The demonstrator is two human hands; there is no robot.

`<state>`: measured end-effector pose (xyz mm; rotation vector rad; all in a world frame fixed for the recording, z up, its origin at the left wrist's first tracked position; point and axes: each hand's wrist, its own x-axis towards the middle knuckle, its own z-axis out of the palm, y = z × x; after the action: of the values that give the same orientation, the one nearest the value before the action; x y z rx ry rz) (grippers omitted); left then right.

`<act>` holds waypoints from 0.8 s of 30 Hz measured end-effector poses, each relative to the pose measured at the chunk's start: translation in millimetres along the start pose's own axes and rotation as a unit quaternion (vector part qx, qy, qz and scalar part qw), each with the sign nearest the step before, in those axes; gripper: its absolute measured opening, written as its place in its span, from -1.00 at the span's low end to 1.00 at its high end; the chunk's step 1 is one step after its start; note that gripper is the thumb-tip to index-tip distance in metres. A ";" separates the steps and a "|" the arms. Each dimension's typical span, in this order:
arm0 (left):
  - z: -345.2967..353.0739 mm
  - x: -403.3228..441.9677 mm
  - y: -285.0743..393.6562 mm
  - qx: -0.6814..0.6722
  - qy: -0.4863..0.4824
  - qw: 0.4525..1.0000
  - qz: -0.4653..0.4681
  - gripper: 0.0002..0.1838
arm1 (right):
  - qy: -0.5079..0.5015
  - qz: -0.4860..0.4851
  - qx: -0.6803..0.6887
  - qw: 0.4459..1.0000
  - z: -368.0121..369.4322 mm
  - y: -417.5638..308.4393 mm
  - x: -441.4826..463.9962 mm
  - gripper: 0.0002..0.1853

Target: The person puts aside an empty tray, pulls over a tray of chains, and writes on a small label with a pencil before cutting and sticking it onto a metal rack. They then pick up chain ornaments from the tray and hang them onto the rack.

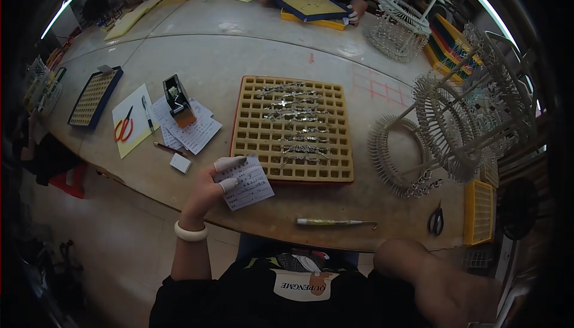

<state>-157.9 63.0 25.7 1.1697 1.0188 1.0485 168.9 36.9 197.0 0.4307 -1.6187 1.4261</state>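
My left hand (pixel 210 192), with pale covers on thumb and forefinger, is closed on a small paper slip (pixel 250 189) with printed and handwritten lines. The slip overlaps the lower left corner of a red-edged tray (pixel 239 119) with a yellow gridded insert. Several silver bracelets (pixel 297 113) lie across its compartments in rows. My right hand (pixel 399 259) is bent back near the table's front edge; its fingers are hidden. Closest to it lies a gold-green hook tool (pixel 332 222) with a thin curved tip. Black-handled snips (pixel 436 220) rest farther right.
On the left are orange scissors (pixel 124 126), a pen (pixel 147 115), paper slips (pixel 194 128) under a black stamp-like holder (pixel 179 101), an eraser (pixel 180 162) and a blue tray (pixel 94 98). Wire racks (pixel 454 119) crowd the right. Across the table, a person holds a blue-edged tray (pixel 311 5).
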 end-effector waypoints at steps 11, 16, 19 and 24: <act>2.6 -0.9 5.0 -0.016 0.006 1.000 -0.018 -0.49 | 0.303 0.246 -0.445 0.806 -77.7 78.7 52.7 -0.68; 0.6 -0.1 6.8 0.011 -0.011 1.000 0.006 -0.50 | 0.315 0.435 -0.561 0.630 -190.9 135.5 29.3 -0.34; 1.2 3.5 13.9 0.010 -0.010 1.000 0.016 -0.50 | 0.316 0.464 -0.567 0.602 -222.4 145.4 27.9 -0.31; -4.4 32.5 44.7 0.061 0.007 0.995 0.078 -0.49 | 0.262 0.440 -0.559 0.652 -188.5 144.3 33.1 -0.47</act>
<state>-159.7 99.4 67.4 1.3603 1.0264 1.1318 116.9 258.5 121.9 -1.5309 -1.8696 0.6736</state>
